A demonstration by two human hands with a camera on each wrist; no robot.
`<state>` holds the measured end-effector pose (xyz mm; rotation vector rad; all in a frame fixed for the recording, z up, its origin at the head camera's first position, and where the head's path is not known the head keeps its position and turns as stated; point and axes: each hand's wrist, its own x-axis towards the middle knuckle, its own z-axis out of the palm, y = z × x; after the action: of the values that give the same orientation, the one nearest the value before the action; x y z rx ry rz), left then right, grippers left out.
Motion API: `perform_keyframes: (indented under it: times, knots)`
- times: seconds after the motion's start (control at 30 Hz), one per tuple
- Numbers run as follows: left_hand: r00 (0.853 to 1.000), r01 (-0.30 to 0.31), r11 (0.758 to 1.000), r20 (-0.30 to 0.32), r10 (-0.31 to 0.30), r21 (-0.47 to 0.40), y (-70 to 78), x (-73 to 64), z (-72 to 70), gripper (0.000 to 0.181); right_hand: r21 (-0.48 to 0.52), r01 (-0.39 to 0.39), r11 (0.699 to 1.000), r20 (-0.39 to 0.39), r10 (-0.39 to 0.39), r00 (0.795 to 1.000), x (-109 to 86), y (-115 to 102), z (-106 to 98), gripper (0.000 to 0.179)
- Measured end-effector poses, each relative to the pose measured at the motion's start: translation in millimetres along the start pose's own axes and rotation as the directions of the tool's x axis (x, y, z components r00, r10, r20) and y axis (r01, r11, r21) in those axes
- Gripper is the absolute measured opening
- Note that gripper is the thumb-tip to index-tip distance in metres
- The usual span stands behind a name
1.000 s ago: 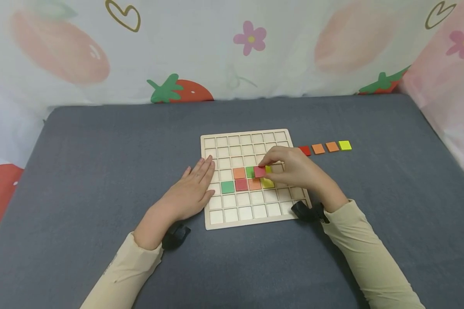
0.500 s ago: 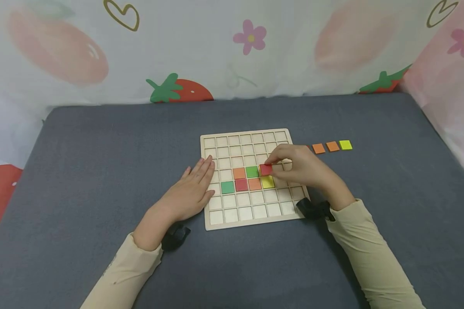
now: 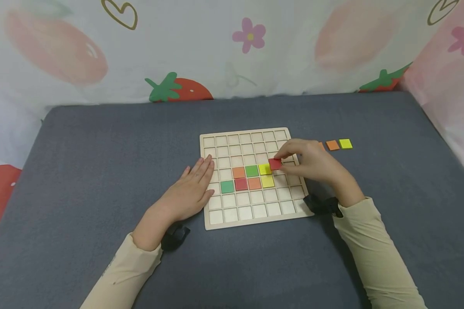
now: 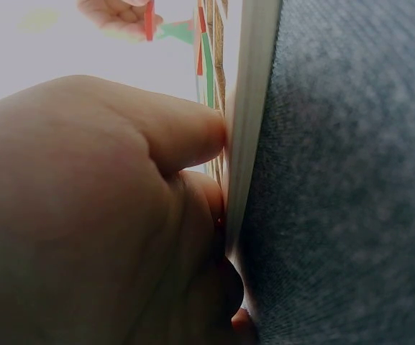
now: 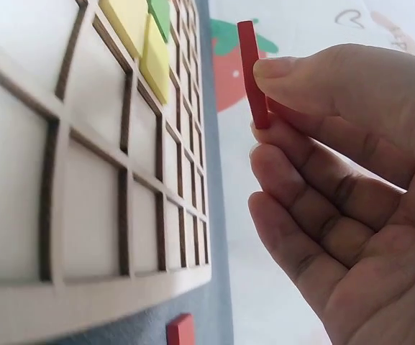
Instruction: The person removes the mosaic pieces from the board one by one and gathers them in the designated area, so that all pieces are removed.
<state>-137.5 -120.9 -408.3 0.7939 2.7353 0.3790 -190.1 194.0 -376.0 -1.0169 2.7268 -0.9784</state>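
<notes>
A wooden grid board [image 3: 251, 220] lies on the table, with several coloured square tiles set in its middle cells. My left hand [image 3: 191, 191] rests with straight fingers on the board's left edge; in the left wrist view the thumb [image 4: 185, 136] touches the rim. Between thumb and fingers my right hand [image 3: 313, 163] pinches a red tile [image 3: 275, 164]. The right wrist view has that tile [image 5: 252, 75] edge-on, held apart from the board. Just left of it in the head view sits a yellow tile [image 3: 265, 169], with a green tile [image 3: 251, 171] beside that one.
Right of the board, an orange tile [image 3: 332, 145] and a yellow tile [image 3: 346, 143] lie on the grey tablecloth [image 3: 112, 171]. Another orange one is partly behind the right hand. The right wrist view shows a red tile [image 5: 181, 330] by the board. A printed curtain [image 3: 286, 51] hangs behind.
My right hand has moved right and slightly away from me with the red tile, uncovering the green and yellow tiles and covering more of the loose row. The left hand stays put.
</notes>
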Motion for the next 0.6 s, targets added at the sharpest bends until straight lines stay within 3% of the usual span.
perform_keyframes:
  times: [0.27,0.43,0.6]
  knots:
    - [1.000,0.002,1.000,-0.002,-0.002,0.008,-0.8,1.5,2.4,0.066,0.011,-0.063,0.998,-0.006,0.063,0.998,-6.9,6,-13,0.022]
    - [1.000,0.003,1.000,-0.013,-0.003,0.009,-1.1,1.8,3.4,0.066,-0.034,-0.046,0.998,-0.045,0.044,0.998,-10.7,11,-19,0.021]
    - [1.000,0.005,1.000,-0.009,-0.005,0.006,-1.4,2.1,3.1,0.066,0.008,-0.070,0.998,-0.049,0.070,0.996,-14.8,14,-24,0.021]
